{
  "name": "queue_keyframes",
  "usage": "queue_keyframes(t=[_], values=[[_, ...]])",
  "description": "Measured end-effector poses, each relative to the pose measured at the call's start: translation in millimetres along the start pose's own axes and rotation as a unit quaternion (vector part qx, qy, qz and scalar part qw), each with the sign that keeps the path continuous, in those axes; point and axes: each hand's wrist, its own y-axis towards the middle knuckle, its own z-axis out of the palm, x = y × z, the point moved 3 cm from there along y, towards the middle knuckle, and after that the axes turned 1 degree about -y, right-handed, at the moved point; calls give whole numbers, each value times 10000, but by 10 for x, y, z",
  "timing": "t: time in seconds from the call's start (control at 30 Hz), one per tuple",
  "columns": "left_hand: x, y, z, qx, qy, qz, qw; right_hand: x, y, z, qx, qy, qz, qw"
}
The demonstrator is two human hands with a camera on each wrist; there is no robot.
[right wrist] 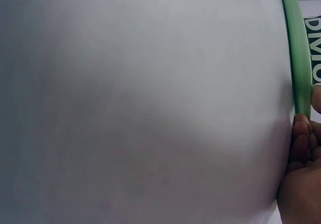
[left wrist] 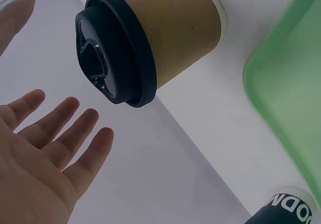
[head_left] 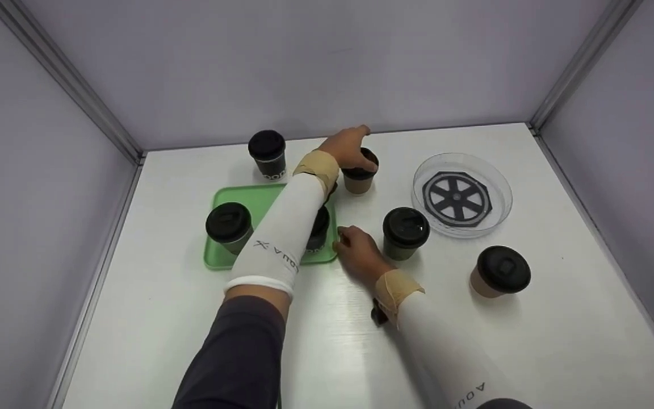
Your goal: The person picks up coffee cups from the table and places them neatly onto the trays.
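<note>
Spread, straight fingers of my left hand [head_left: 345, 149] reach over a brown paper cup [head_left: 357, 185] with a black lid, behind the green tray's far right corner. In the left wrist view a gap shows between the fingertips and this cup's lid [left wrist: 123, 50]. My right hand [head_left: 363, 257] pinches the right rim of the green tray [head_left: 259, 196], its fingers curled at the outside and the thumb over the edge. On the tray stand a lidded cup [head_left: 229, 227] at the left and a dark lidded cup [head_left: 318, 233] at the right, partly covered by my left forearm.
Behind the tray stands a dark lettered cup [head_left: 268, 154]. Close right of my right hand is another black-lidded cup [head_left: 405, 233]. Farther right are a round clear dish [head_left: 500, 207] over a black spoked piece [head_left: 456, 197] and a brown lidded cup [head_left: 497, 272]. Walls enclose the table.
</note>
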Motion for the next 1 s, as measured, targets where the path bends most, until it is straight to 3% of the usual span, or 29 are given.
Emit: queue_keyframes(t=[0.1,0.33,1.0], values=[[3,22,33,-26,-16,17,10000,-3,-3,-8,-1,29,21,10000],[17,51,94,-22,-14,62,10000,8,12,-24,2,-611,-293,9977],[-9,170,180,171,317,-450,9983,44,-81,24,-91,-144,-40,9998]])
